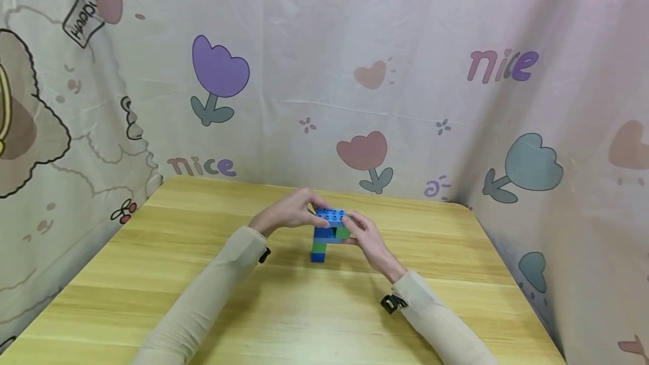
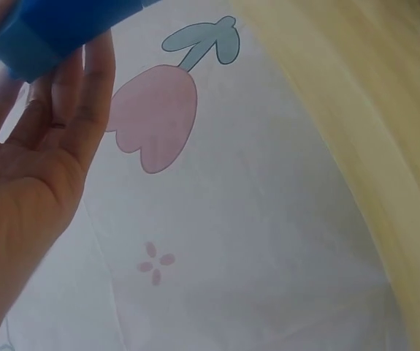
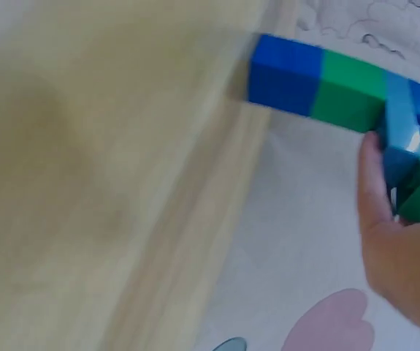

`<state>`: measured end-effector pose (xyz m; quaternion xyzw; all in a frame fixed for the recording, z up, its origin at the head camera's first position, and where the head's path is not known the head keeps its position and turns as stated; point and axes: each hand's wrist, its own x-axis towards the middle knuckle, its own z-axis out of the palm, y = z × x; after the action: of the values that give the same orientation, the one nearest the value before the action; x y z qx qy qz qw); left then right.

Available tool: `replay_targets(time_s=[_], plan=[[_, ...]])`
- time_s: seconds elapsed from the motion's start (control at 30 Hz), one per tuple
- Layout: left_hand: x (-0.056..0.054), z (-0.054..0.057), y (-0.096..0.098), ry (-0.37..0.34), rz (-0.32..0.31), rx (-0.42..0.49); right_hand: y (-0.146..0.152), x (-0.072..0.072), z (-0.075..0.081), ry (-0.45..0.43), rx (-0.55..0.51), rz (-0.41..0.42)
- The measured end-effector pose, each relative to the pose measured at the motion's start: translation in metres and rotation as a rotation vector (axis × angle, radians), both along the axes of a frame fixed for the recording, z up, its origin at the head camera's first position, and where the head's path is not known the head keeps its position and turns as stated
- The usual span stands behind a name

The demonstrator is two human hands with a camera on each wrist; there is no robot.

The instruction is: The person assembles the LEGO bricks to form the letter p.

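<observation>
A small structure of blue and green toy building bricks stands near the middle of the table. At its foot are a blue brick (image 1: 318, 257) and a green brick (image 1: 319, 247). Higher up, a wider blue brick juts right, with another green brick (image 1: 342, 233) above its right part. A studded blue brick (image 1: 332, 217) lies on top. My left hand (image 1: 291, 211) holds this top brick by its left end, thumb in front. From the right, my right hand (image 1: 372, 244) grips the structure's upper right side, one finger under the wider blue brick (image 3: 401, 135).
The bricks stand on a wood-grain table (image 1: 203, 275). A printed cloth (image 1: 304, 72) hangs behind its far edge and along both sides. Black clips (image 1: 392, 303) show at the sleeves' wrists.
</observation>
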<state>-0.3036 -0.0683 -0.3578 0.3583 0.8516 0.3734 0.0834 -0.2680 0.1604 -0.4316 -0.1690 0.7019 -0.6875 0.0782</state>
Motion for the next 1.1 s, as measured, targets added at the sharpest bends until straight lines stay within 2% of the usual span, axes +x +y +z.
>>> replay_targets(time_s=[0.17,0.37,0.5,0.67,0.83,0.97,1.1], plan=[[-0.001,-0.005,0.0,-0.02,-0.002,0.026,-0.004,-0.001,0.006,-0.034,-0.015,-0.035],[-0.002,-0.007,0.0,-0.013,-0.022,0.045,-0.007,0.0,0.011,-0.027,-0.022,-0.058],[-0.001,-0.01,-0.002,-0.003,-0.049,0.061,-0.007,0.001,0.009,-0.033,-0.036,-0.045],[0.001,-0.018,-0.003,0.016,-0.043,0.099,-0.005,0.001,0.005,-0.023,-0.037,-0.015],[0.001,-0.027,0.0,0.028,-0.038,0.11,-0.002,0.0,0.002,-0.011,-0.031,-0.03],[0.0,-0.035,-0.001,-0.006,-0.016,0.155,-0.002,0.0,0.002,-0.005,-0.007,-0.025],[-0.003,-0.042,-0.003,-0.034,0.053,0.226,-0.001,-0.001,0.001,-0.023,0.012,-0.029]])
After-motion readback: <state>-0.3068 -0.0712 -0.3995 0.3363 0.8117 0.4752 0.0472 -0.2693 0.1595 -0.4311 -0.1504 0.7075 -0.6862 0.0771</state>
